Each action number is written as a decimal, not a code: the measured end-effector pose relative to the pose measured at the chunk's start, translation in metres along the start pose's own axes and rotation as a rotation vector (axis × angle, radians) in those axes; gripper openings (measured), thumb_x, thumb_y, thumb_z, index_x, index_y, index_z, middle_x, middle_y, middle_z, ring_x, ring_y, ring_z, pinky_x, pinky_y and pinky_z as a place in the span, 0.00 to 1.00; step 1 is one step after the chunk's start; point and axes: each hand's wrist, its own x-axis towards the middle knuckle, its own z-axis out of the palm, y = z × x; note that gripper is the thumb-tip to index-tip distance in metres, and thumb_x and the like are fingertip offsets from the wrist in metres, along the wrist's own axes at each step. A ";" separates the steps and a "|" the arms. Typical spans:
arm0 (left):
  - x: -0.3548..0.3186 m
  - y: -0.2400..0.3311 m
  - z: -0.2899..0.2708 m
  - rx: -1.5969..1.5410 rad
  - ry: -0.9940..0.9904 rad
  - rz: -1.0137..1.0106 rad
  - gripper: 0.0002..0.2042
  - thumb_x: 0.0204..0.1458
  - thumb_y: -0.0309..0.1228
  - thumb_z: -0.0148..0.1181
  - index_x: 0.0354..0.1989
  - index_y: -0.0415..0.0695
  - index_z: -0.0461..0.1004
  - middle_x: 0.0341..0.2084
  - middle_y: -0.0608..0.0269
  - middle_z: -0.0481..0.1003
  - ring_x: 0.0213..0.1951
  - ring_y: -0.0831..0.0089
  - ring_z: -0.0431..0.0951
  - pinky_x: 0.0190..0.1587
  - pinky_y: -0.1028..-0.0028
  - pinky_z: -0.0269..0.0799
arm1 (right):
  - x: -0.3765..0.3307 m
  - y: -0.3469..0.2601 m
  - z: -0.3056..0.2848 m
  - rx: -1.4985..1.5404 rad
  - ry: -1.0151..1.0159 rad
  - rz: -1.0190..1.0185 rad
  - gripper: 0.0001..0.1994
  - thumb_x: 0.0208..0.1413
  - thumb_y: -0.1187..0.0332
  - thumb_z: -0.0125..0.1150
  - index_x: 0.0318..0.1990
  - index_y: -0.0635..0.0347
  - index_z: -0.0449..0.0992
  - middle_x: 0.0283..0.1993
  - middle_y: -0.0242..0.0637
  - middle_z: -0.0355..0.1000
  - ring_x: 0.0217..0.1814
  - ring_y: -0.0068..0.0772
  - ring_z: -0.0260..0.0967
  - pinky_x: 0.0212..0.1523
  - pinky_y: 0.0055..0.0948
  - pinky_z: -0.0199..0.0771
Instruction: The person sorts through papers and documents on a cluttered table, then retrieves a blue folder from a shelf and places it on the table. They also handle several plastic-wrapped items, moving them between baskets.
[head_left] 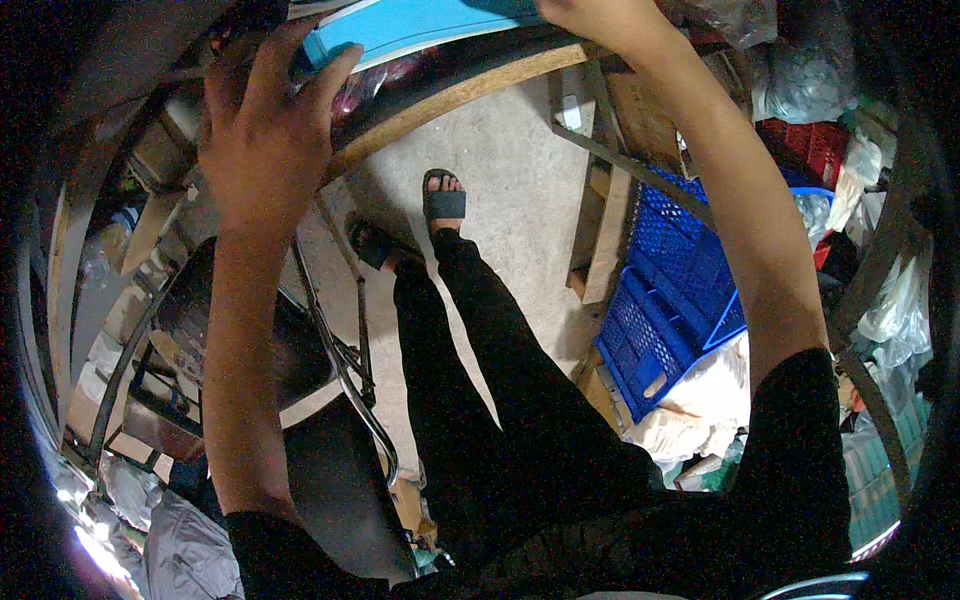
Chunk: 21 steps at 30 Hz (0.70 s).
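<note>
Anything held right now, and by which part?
A grip can't be confirmed. The left hand is at the left end of the flat blue piece, the right hand at its right end, partly cut off by the frame.

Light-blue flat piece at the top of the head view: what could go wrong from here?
1. Slip: the left hand and right hand are at opposite ends of the light-blue flat piece; how firmly they grip can't be told, so it might slide.
2. Drop: the open sandals leave toes bare, so anything falling off the front could hurt them.
3. Bump: a blue plastic crate is on the person's right; stepping that way might catch it.
</note>
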 end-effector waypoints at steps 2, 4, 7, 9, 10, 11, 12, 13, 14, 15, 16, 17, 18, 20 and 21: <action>0.000 -0.002 0.001 0.054 -0.002 -0.011 0.18 0.54 0.37 0.64 0.54 0.69 0.80 0.58 0.68 0.72 0.59 0.56 0.72 0.55 0.51 0.75 | -0.001 -0.001 -0.002 -0.006 -0.025 0.031 0.23 0.48 0.82 0.61 0.55 0.59 0.70 0.44 0.43 0.76 0.45 0.49 0.66 0.48 0.43 0.68; -0.001 -0.003 0.004 0.109 -0.031 -0.024 0.23 0.58 0.39 0.61 0.63 0.71 0.73 0.61 0.58 0.73 0.63 0.55 0.72 0.61 0.40 0.67 | -0.004 -0.004 -0.004 -0.072 -0.060 0.056 0.22 0.50 0.80 0.62 0.54 0.56 0.73 0.44 0.39 0.78 0.45 0.46 0.67 0.46 0.43 0.68; 0.000 -0.007 0.012 0.219 -0.059 -0.080 0.22 0.58 0.39 0.62 0.62 0.57 0.74 0.61 0.52 0.72 0.62 0.50 0.72 0.61 0.43 0.69 | -0.008 -0.017 -0.004 -0.199 -0.083 0.008 0.20 0.50 0.73 0.66 0.52 0.48 0.78 0.41 0.31 0.80 0.46 0.40 0.67 0.45 0.41 0.67; 0.005 -0.010 0.020 0.194 -0.119 -0.116 0.13 0.53 0.38 0.64 0.47 0.54 0.79 0.58 0.56 0.73 0.58 0.50 0.75 0.56 0.48 0.75 | -0.008 -0.029 0.002 -0.362 -0.059 -0.086 0.15 0.49 0.61 0.68 0.47 0.40 0.83 0.36 0.21 0.81 0.46 0.33 0.68 0.46 0.41 0.64; 0.006 -0.012 0.022 0.186 -0.033 -0.083 0.10 0.52 0.36 0.63 0.41 0.50 0.80 0.54 0.54 0.76 0.52 0.49 0.79 0.51 0.50 0.78 | -0.008 -0.033 0.001 -0.457 -0.192 -0.077 0.14 0.50 0.57 0.66 0.46 0.39 0.83 0.33 0.21 0.80 0.44 0.32 0.69 0.47 0.44 0.63; 0.008 -0.013 0.024 0.180 0.052 -0.049 0.08 0.51 0.35 0.63 0.36 0.47 0.80 0.50 0.51 0.78 0.46 0.48 0.82 0.46 0.52 0.82 | -0.006 -0.037 0.003 -0.536 -0.273 -0.049 0.14 0.51 0.56 0.65 0.46 0.38 0.84 0.32 0.20 0.80 0.42 0.32 0.69 0.46 0.45 0.63; 0.009 -0.014 0.023 0.080 -0.065 -0.122 0.07 0.51 0.35 0.63 0.36 0.47 0.81 0.46 0.50 0.79 0.44 0.48 0.82 0.44 0.52 0.82 | -0.005 -0.041 0.004 -0.610 -0.360 -0.015 0.14 0.51 0.55 0.64 0.46 0.38 0.84 0.31 0.20 0.79 0.40 0.33 0.70 0.46 0.46 0.63; 0.010 -0.014 0.022 -0.025 -0.181 -0.193 0.07 0.52 0.34 0.63 0.36 0.47 0.81 0.43 0.49 0.81 0.41 0.48 0.83 0.42 0.53 0.82 | -0.003 -0.043 0.004 -0.615 -0.393 0.021 0.14 0.51 0.55 0.65 0.46 0.38 0.84 0.31 0.21 0.79 0.40 0.33 0.71 0.46 0.46 0.64; 0.013 -0.013 0.020 -0.130 -0.290 -0.263 0.07 0.52 0.34 0.63 0.36 0.47 0.81 0.40 0.47 0.82 0.39 0.48 0.84 0.39 0.53 0.82 | 0.000 -0.044 0.004 -0.625 -0.424 0.057 0.14 0.51 0.56 0.65 0.46 0.37 0.84 0.31 0.23 0.79 0.40 0.34 0.72 0.46 0.47 0.64; 0.014 -0.012 0.016 -0.172 -0.234 -0.264 0.08 0.54 0.33 0.61 0.38 0.46 0.81 0.33 0.45 0.82 0.33 0.46 0.83 0.38 0.52 0.81 | 0.003 -0.044 0.004 -0.635 -0.454 0.091 0.14 0.52 0.56 0.65 0.46 0.37 0.84 0.31 0.25 0.79 0.40 0.34 0.73 0.46 0.48 0.65; 0.016 -0.010 0.011 -0.208 -0.224 -0.275 0.08 0.55 0.33 0.61 0.40 0.46 0.81 0.33 0.44 0.82 0.34 0.46 0.83 0.38 0.51 0.81 | 0.006 -0.044 0.003 -0.601 -0.400 0.137 0.13 0.52 0.55 0.65 0.46 0.37 0.84 0.31 0.26 0.79 0.41 0.35 0.74 0.47 0.48 0.65; 0.018 -0.007 0.005 -0.244 -0.214 -0.286 0.08 0.55 0.33 0.61 0.41 0.46 0.81 0.33 0.44 0.81 0.34 0.46 0.83 0.38 0.51 0.81 | 0.009 -0.044 0.001 -0.564 -0.346 0.180 0.13 0.52 0.55 0.66 0.46 0.37 0.85 0.31 0.27 0.79 0.42 0.36 0.75 0.48 0.48 0.66; 0.021 -0.003 0.000 -0.294 -0.195 -0.282 0.09 0.56 0.32 0.61 0.43 0.47 0.81 0.32 0.43 0.81 0.35 0.46 0.84 0.38 0.50 0.81 | 0.012 -0.043 -0.001 -0.526 -0.295 0.223 0.13 0.52 0.55 0.66 0.46 0.36 0.85 0.31 0.29 0.79 0.42 0.37 0.76 0.48 0.49 0.66; 0.022 0.003 -0.017 -0.394 -0.259 -0.294 0.14 0.57 0.31 0.60 0.51 0.46 0.80 0.31 0.43 0.81 0.34 0.46 0.83 0.38 0.51 0.80 | 0.019 -0.044 -0.006 -0.486 -0.286 0.261 0.14 0.52 0.54 0.68 0.46 0.37 0.85 0.32 0.34 0.80 0.42 0.41 0.78 0.50 0.49 0.67; 0.023 0.007 -0.024 -0.412 -0.252 -0.280 0.15 0.56 0.30 0.61 0.52 0.47 0.80 0.31 0.43 0.81 0.34 0.46 0.83 0.38 0.52 0.80 | 0.023 -0.044 -0.008 -0.472 -0.309 0.276 0.14 0.52 0.54 0.68 0.46 0.37 0.85 0.32 0.35 0.80 0.42 0.42 0.78 0.50 0.49 0.67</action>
